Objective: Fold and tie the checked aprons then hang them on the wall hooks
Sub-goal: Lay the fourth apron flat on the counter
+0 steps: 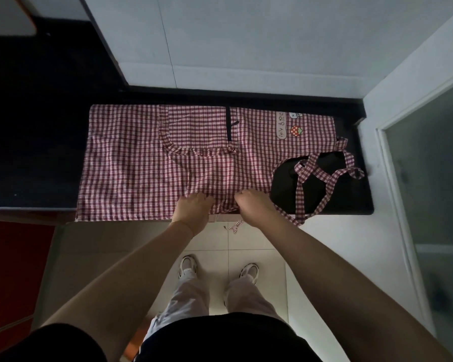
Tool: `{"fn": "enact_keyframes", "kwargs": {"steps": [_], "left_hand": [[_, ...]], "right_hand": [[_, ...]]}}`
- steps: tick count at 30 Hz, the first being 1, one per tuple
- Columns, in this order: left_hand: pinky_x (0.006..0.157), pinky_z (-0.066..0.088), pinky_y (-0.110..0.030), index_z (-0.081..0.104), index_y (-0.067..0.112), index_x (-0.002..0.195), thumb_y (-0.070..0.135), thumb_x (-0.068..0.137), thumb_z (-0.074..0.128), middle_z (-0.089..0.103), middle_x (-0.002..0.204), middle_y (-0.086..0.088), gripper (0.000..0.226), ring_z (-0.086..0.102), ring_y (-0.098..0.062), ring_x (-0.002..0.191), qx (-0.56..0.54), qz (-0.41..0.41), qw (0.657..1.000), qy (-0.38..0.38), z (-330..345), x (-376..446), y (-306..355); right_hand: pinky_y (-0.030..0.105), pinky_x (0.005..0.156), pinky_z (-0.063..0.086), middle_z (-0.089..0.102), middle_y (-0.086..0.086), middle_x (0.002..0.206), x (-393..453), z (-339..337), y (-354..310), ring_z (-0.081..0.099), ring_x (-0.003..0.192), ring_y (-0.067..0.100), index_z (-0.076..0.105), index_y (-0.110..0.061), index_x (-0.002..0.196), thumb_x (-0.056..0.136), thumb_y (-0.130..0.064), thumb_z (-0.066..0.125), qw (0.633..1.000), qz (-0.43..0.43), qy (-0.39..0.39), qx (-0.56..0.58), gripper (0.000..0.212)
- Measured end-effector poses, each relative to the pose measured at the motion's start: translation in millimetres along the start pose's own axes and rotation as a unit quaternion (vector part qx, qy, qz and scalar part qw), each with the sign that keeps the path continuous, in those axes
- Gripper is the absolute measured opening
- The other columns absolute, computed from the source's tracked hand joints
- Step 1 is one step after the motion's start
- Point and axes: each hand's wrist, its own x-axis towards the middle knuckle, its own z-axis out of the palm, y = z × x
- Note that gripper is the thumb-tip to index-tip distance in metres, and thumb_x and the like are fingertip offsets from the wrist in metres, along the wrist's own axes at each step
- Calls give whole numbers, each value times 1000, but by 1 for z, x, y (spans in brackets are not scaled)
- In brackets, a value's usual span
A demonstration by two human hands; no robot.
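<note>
A red-and-white checked apron [141, 163] lay spread flat across a dark surface [351, 194], its long side running left to right and its near edge hanging slightly over the front lip. A frilled pocket [196, 129] sat on the far half of the cloth, with a thin black strip [229, 124] along the pocket's right side. Toward the right end, the bib carried a strawberry patch [296, 130] and a small lettered label [280, 125] beside it. The checked straps [322, 176] lay in loose, crossing loops on the bare dark part of the surface to the right of the apron body, one strap trailing off the front edge. Both hands were at the near edge, close together near the middle. The left hand [194, 207] had its fingers curled into the fabric, bunching a small ridge of it. The right hand [251, 205], just beside it, pinched the cloth in the same way, knuckles up. A short checked strap end [236, 227] dangled below the edge between the wrists. Beneath, the person's white shoes [187, 266] stood on pale floor tiles [215, 246]. A light wall [246, 35] rose behind the surface, and a glass panel [434, 165] stood at the right.
</note>
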Motion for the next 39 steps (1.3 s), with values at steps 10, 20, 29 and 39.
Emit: {"fn": "enact_keyframes", "kwargs": {"steps": [10, 20, 29, 39], "left_hand": [[94, 49, -35, 58, 14, 127, 11, 96, 55, 59, 129, -6, 31, 57, -23, 119, 27, -81, 994, -65, -60, 9, -37], [83, 49, -29, 67, 10, 106, 8, 89, 60, 66, 113, -8, 18, 63, -25, 107, -78, -92, 990, -71, -145, 24, -82], [77, 50, -30, 71, 4, 99, 33, 93, 63, 68, 96, -7, 31, 64, -23, 93, -60, -78, 994, -53, -152, 13, -103], [72, 45, -29, 66, 9, 91, 44, 102, 44, 57, 77, -3, 43, 56, -17, 78, -145, -68, 986, -44, -126, -7, -124]], "right_hand": [[30, 70, 44, 56, 7, 97, 10, -87, 19, 50, 73, 21, 58, -2, 117, 102, -19, 44, 979, 167, -101, 58, 26], [32, 78, 47, 54, 6, 83, 1, -190, 17, 57, 76, 23, 62, -3, 89, 88, 6, 57, 968, 175, 101, 147, 11], [35, 89, 48, 67, 15, 110, -7, -182, 20, 64, 101, 30, 67, 1, 109, 92, 1, 53, 943, 226, 135, 202, 22], [30, 75, 48, 51, 2, 75, -12, -176, 10, 53, 74, 17, 66, -1, 98, 93, -1, 51, 927, 258, 155, 225, 15]]}}
